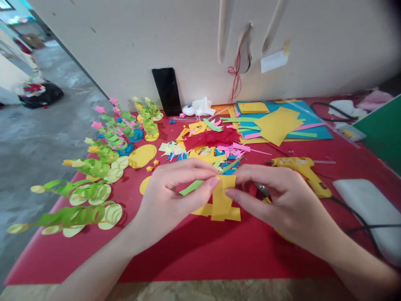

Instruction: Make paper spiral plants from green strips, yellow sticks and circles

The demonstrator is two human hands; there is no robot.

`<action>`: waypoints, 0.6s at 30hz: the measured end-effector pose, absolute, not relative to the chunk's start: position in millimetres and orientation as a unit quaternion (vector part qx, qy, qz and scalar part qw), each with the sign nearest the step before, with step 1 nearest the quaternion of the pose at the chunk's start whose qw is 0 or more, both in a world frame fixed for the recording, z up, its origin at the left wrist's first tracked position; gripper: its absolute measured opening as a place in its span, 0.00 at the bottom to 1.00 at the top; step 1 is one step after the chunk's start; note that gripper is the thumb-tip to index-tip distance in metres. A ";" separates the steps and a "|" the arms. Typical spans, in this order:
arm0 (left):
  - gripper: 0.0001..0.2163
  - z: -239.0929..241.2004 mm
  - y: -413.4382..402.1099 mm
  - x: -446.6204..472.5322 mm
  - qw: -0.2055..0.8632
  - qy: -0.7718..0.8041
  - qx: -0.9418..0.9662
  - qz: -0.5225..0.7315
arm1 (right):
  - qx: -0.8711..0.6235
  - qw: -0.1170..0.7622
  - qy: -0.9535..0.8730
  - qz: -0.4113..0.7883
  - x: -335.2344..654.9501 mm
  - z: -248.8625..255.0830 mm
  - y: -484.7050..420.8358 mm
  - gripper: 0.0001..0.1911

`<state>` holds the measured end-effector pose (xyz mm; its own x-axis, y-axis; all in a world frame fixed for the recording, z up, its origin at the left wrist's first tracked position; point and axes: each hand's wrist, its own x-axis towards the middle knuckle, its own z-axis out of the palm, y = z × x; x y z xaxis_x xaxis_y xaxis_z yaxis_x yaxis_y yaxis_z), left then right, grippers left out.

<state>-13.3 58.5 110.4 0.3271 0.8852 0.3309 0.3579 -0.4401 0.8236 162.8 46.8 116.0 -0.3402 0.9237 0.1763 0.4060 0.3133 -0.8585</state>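
Note:
A yellow paper strip (223, 198) is pinched at its upper end between my left hand (175, 196) and my right hand (275, 196). Thumbs face me on both sides, with the other fingers behind the paper. More yellow paper pieces (233, 214) lie on the red table beneath the strip. A green paper piece (191, 187) shows beside my left thumb. Behind my right fingers, a metal tool (262, 190) is mostly hidden, so its kind is unclear.
Several spiral paper flowers (94, 213) line the left side. Paper scraps (206, 144) heap up in the middle. A yellow glue gun (302, 171) and a white block (369, 213) with a black cable lie right. A phone (167, 92) leans on the back panel.

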 end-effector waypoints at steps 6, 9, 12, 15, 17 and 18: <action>0.07 112.3 56.2 -10.8 0.309 0.420 0.753 0.400 | -0.445 0.342 -0.760 0.329 163.9 117.0 43.6 0.05; 0.07 112.6 56.7 -11.3 0.299 0.426 0.751 0.406 | -0.443 0.341 -0.762 0.326 163.5 117.0 43.1 0.03; 0.07 112.1 56.3 -13.3 0.289 0.417 0.756 0.414 | -0.436 0.336 -0.766 0.332 162.9 116.5 42.8 0.02; 0.07 111.6 54.7 -14.5 0.279 0.403 0.762 0.423 | -0.434 0.331 -0.768 0.335 163.0 116.3 42.7 0.03; 0.07 111.7 54.0 -14.3 0.270 0.397 0.765 0.428 | -0.434 0.334 -0.768 0.332 163.4 116.4 42.8 0.03; 0.07 111.9 53.8 -14.0 0.265 0.395 0.767 0.431 | -0.435 0.334 -0.767 0.332 163.5 116.5 42.9 0.03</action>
